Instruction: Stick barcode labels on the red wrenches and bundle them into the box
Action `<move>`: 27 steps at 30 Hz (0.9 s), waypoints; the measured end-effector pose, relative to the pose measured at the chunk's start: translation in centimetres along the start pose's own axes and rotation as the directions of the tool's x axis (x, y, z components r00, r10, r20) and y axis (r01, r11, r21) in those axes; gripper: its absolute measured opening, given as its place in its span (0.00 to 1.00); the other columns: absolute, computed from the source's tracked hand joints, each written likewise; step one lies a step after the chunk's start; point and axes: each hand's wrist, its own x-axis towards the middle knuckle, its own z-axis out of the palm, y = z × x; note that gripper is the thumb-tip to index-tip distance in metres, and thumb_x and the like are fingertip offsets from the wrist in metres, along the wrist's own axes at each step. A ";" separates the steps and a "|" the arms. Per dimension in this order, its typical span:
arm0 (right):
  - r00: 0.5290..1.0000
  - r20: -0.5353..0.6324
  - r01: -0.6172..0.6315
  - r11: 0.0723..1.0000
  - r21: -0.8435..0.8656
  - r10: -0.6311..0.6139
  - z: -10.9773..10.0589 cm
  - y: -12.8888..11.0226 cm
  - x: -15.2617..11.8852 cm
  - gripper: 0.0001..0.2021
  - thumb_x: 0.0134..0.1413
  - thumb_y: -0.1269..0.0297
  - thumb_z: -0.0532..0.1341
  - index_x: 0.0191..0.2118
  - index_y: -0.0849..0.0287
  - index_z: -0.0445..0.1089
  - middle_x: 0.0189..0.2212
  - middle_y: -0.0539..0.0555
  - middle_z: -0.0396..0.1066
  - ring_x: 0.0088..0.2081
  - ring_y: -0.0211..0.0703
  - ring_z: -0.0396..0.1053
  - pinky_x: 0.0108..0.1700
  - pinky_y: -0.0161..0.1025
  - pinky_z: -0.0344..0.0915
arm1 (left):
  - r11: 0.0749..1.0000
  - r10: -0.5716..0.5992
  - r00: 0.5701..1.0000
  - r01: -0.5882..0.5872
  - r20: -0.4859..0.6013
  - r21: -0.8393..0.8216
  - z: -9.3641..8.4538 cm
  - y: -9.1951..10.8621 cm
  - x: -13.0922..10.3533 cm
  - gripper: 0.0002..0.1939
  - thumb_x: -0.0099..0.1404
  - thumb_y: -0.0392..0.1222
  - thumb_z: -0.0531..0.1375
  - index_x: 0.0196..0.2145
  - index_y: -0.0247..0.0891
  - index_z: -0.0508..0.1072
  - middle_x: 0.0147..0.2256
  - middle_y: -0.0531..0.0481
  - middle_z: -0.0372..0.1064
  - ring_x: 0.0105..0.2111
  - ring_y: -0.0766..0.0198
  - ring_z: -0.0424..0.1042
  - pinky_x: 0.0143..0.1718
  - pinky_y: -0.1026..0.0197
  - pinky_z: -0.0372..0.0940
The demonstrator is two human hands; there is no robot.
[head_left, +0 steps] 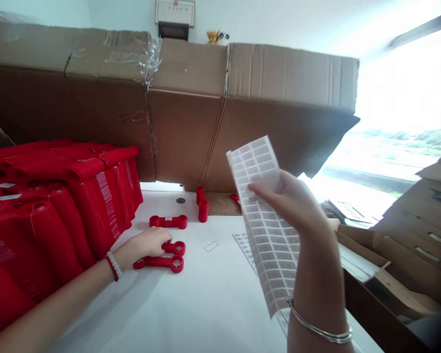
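Observation:
My right hand [294, 201] is closed on a sheet of small labels [268, 245], held up over the table with the thumb across its front. My left hand [152, 241] rests on a red double-ended part [178, 248], fingers curled at its left portion. Just below lies another red part [161, 263] with a ring at its right end. Above the hand sits a red part with a small white label [169, 222]. Two red cylinders [203, 211] stand farther back. A printed sheet [242, 241] lies partly under the held one.
Stacked red parts [103, 196] fill the left side. A large cardboard box [191, 117] spans the back. An open carton [367, 289] and stacked cardboard [419, 235] are at right. A rubber band [211, 246] and a dark round disc [180, 200] lie on the white table [206, 304].

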 end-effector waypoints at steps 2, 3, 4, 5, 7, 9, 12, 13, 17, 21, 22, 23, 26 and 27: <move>1.000 0.022 -0.002 0.995 0.096 0.000 0.6 -0.3 0.1 0.18 0.51 0.50 0.70 0.42 0.58 0.75 0.38 0.58 0.80 0.36 0.55 0.79 0.34 0.49 0.76 | 0.999 -0.041 0.994 0.038 0.106 0.026 -0.3 0.2 0.4 0.14 0.70 0.47 0.63 0.46 0.34 0.74 0.42 0.48 0.73 0.40 0.59 0.75 0.41 0.54 0.73; 0.999 0.033 -0.011 0.989 0.150 0.006 0.9 -0.5 0.1 0.19 0.51 0.50 0.71 0.44 0.58 0.74 0.39 0.58 0.80 0.37 0.54 0.79 0.35 0.49 0.76 | 0.998 -0.066 0.986 0.061 0.150 0.034 -0.5 0.1 0.6 0.14 0.70 0.47 0.63 0.48 0.34 0.73 0.42 0.47 0.73 0.39 0.60 0.75 0.40 0.55 0.74; 0.999 0.041 -0.023 0.979 0.202 0.015 1.2 -0.7 0.1 0.21 0.50 0.50 0.71 0.45 0.58 0.74 0.40 0.59 0.80 0.37 0.54 0.79 0.35 0.49 0.77 | 0.996 -0.089 0.979 0.084 0.184 0.035 -0.6 0.1 0.9 0.15 0.71 0.47 0.63 0.49 0.34 0.72 0.43 0.47 0.73 0.38 0.61 0.75 0.39 0.55 0.74; 0.998 0.052 -0.038 0.967 0.251 0.026 1.4 -0.8 0.1 0.22 0.50 0.50 0.71 0.46 0.59 0.74 0.41 0.59 0.80 0.38 0.54 0.79 0.36 0.48 0.77 | 0.994 -0.106 0.972 0.102 0.211 0.031 -0.6 -0.1 1.1 0.16 0.71 0.47 0.62 0.50 0.34 0.72 0.43 0.46 0.73 0.38 0.62 0.74 0.39 0.55 0.74; 0.996 0.076 -0.077 0.940 0.332 0.054 1.8 -1.0 0.1 0.24 0.49 0.50 0.72 0.47 0.60 0.73 0.41 0.60 0.79 0.38 0.54 0.79 0.35 0.48 0.78 | 0.992 -0.124 0.961 0.124 0.247 0.014 -0.7 -0.4 1.7 0.17 0.71 0.47 0.62 0.52 0.35 0.71 0.44 0.46 0.72 0.38 0.61 0.74 0.39 0.56 0.74; 0.991 0.109 -0.117 0.911 0.396 0.080 2.2 -1.1 0.1 0.25 0.48 0.49 0.73 0.48 0.60 0.73 0.42 0.60 0.79 0.38 0.54 0.79 0.36 0.48 0.78 | 0.992 -0.120 0.956 0.128 0.269 -0.010 -0.9 -0.6 2.1 0.16 0.70 0.47 0.63 0.51 0.35 0.71 0.44 0.46 0.72 0.38 0.61 0.74 0.39 0.56 0.73; 0.982 0.165 -0.165 0.863 0.478 0.096 2.7 -1.1 0.2 0.26 0.48 0.50 0.73 0.48 0.60 0.73 0.43 0.60 0.79 0.39 0.53 0.79 0.36 0.46 0.79 | 0.992 -0.078 0.952 0.105 0.295 -0.076 -1.9 -0.2 2.0 0.14 0.69 0.47 0.64 0.45 0.34 0.73 0.38 0.49 0.71 0.35 0.63 0.72 0.38 0.56 0.71; 0.978 0.186 -0.180 0.847 0.500 0.098 2.9 -1.1 0.3 0.26 0.48 0.50 0.74 0.48 0.60 0.73 0.42 0.60 0.79 0.38 0.52 0.79 0.36 0.45 0.79 | 0.989 -0.052 0.954 0.090 0.297 -0.115 -2.6 0.2 1.7 0.13 0.69 0.48 0.64 0.42 0.34 0.73 0.36 0.50 0.71 0.34 0.63 0.71 0.38 0.57 0.71; 0.947 0.309 -0.255 0.780 0.572 0.083 3.6 -1.2 0.3 0.23 0.50 0.52 0.74 0.47 0.60 0.73 0.39 0.58 0.80 0.34 0.47 0.79 0.33 0.41 0.79 | 0.913 0.137 0.979 -0.067 0.148 -0.402 -6.5 2.1 -1.1 0.14 0.73 0.52 0.55 0.41 0.38 0.71 0.37 0.51 0.69 0.38 0.61 0.71 0.43 0.57 0.66; 0.925 0.379 -0.283 0.728 0.624 0.035 4.5 -1.4 0.3 0.21 0.53 0.53 0.73 0.48 0.60 0.73 0.39 0.58 0.80 0.34 0.45 0.79 0.33 0.39 0.79 | 0.749 0.326 0.940 -0.191 0.103 -0.635 -10.2 3.9 -4.4 0.18 0.72 0.61 0.53 0.42 0.43 0.65 0.32 0.53 0.67 0.34 0.62 0.70 0.39 0.60 0.65; 0.926 0.375 -0.284 0.726 0.626 0.039 4.7 -1.5 0.3 0.22 0.53 0.53 0.73 0.49 0.60 0.73 0.40 0.59 0.80 0.35 0.45 0.79 0.33 0.39 0.79 | 0.704 0.375 0.920 -0.201 0.116 -0.681 -10.7 4.4 -5.0 0.19 0.70 0.62 0.55 0.40 0.42 0.64 0.30 0.54 0.65 0.30 0.63 0.67 0.34 0.61 0.64; 0.929 0.366 -0.286 0.726 0.626 0.050 4.9 -1.5 0.3 0.23 0.53 0.53 0.73 0.50 0.60 0.73 0.41 0.59 0.80 0.35 0.45 0.79 0.34 0.39 0.79 | 0.637 0.438 0.889 -0.206 0.129 -0.743 -11.1 4.9 -5.4 0.20 0.69 0.62 0.57 0.39 0.42 0.63 0.29 0.54 0.63 0.28 0.65 0.64 0.31 0.62 0.62; 0.925 0.375 -0.313 0.698 0.644 0.068 5.5 -1.5 0.4 0.24 0.53 0.54 0.74 0.51 0.61 0.72 0.43 0.61 0.80 0.37 0.46 0.80 0.35 0.39 0.78 | 0.642 0.509 0.833 -0.201 0.215 -0.740 -11.5 6.5 -6.2 0.21 0.72 0.63 0.53 0.38 0.42 0.63 0.31 0.54 0.59 0.30 0.66 0.61 0.32 0.64 0.59; 0.918 0.391 -0.324 0.681 0.656 0.060 5.7 -1.5 0.4 0.24 0.53 0.54 0.73 0.51 0.62 0.73 0.43 0.61 0.80 0.37 0.46 0.80 0.36 0.39 0.78 | 0.691 0.480 0.841 -0.187 0.250 -0.698 -11.5 7.0 -6.3 0.21 0.72 0.64 0.52 0.39 0.42 0.64 0.32 0.54 0.60 0.31 0.67 0.61 0.33 0.65 0.59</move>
